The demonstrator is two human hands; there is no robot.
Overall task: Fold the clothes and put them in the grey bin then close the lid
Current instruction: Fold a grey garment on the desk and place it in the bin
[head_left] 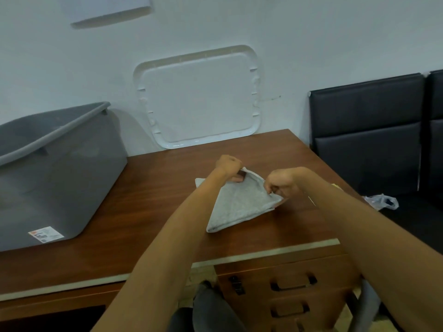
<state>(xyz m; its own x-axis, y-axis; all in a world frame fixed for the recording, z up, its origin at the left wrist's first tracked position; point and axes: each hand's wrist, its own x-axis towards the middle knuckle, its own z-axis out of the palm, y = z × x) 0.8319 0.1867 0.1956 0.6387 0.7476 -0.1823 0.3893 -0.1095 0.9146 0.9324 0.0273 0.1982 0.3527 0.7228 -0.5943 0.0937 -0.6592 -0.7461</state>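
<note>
A light grey folded cloth (242, 207) lies on the brown wooden desk (153, 202), near its middle right. My left hand (229, 167) grips the cloth's far left corner. My right hand (281, 182) pinches its far right corner, and the upper layer is lifted off the desk between them. The grey bin (55, 171) stands open on the left of the desk, a label on its front wall. Its white lid (199, 99) leans upright against the wall behind the desk.
Black padded chairs (374, 130) stand to the right of the desk, with a crumpled plastic bag (382, 201) on a seat. Desk drawers with handles (292, 283) are below the front edge. A white sheet hangs on the wall at top left.
</note>
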